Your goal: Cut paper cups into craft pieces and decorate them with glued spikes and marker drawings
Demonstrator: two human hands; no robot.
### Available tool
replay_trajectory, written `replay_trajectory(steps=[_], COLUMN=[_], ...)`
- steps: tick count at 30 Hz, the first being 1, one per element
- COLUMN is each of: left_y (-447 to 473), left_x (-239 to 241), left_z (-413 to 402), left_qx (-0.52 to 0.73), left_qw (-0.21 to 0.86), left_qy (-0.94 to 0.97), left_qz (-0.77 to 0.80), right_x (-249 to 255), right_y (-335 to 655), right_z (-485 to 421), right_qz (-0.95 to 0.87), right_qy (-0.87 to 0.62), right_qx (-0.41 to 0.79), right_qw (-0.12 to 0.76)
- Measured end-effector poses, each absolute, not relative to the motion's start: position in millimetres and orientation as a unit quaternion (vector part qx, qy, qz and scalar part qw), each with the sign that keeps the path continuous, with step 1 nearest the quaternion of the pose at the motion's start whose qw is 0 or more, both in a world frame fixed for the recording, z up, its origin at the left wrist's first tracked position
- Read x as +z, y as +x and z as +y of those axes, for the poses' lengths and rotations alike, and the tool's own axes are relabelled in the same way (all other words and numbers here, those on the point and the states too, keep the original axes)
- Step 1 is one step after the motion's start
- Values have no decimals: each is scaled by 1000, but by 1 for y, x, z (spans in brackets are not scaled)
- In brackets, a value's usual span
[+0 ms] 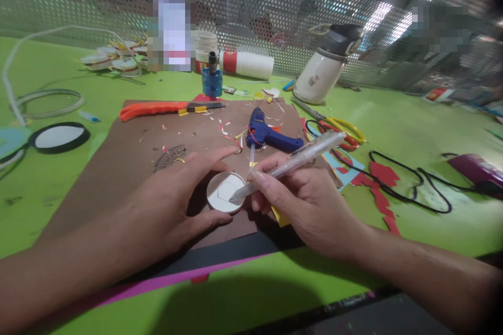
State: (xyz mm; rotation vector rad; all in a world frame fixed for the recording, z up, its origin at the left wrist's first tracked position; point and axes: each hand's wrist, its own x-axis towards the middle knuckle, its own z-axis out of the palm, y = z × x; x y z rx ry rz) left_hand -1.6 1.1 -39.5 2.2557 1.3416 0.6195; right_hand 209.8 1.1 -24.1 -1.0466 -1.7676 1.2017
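My right hand (302, 204) is closed round a clear pen (294, 163), whose tip rests on a small white round cup base (225, 192) with thin lines drawn on it. My left hand (173, 199) lies beside the white round piece, thumb and forefinger spread around its left edge, touching it. Both rest on a brown sheet (129, 157) laid on the green table (412, 125). A blue glue gun (267, 135) lies just beyond the white piece.
An orange-handled cutter (157, 110), yellow-and-red scissors (338, 128), a white flask (322, 73), paper cups (245, 64), a blue sharpener-like pot (212, 81), a black cable (404, 183), red paper scraps (379, 188) and a black-rimmed disc (58, 137) lie around. A perforated metal screen (275, 10) stands behind.
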Motion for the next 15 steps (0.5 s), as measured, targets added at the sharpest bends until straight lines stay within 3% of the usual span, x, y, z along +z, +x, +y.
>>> replay_trajectory(steps=[15], left_y=[0], left_x=[-38], left_z=[2], left_qx=[230], left_qw=[214], left_qy=[817], left_qz=[484], right_x=[-25], right_y=[210], right_z=[1], right_qz=[-688], right_qy=[-407], right_qx=[471], right_qw=[372])
